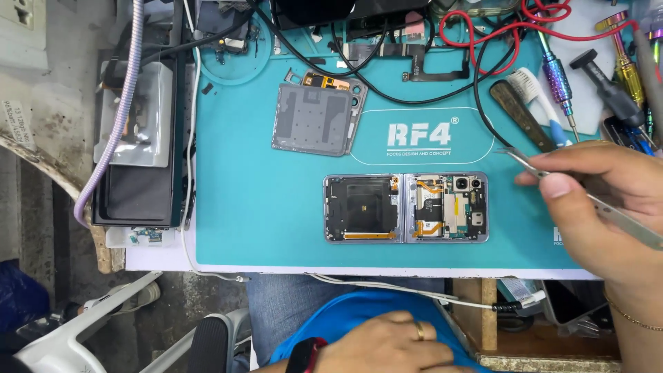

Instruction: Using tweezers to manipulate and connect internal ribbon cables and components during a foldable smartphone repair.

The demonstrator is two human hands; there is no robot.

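One pair of metal tweezers [587, 197] sits pinched between the thumb and fingers of your right hand [608, 207], tips closed and pointing up and to the left, with nothing caught in them as far as the view shows. The tips hover over the teal repair mat [262, 207], just right of the opened foldable phone [406, 207] and slightly above its top edge. The phone lies flat with its back removed, its long axis running left to right; the half with the cameras and exposed circuit board is nearest you, and the half with the dark coil lies beyond it. Your right hand is much the nearer one. Your left hand [387, 345] rests loosely curled on your lap below the table edge, grasping nothing. The removed grey back panel [314, 119] lies up and left of the phone, and screwdrivers [594, 76] sit at the mat's upper right.
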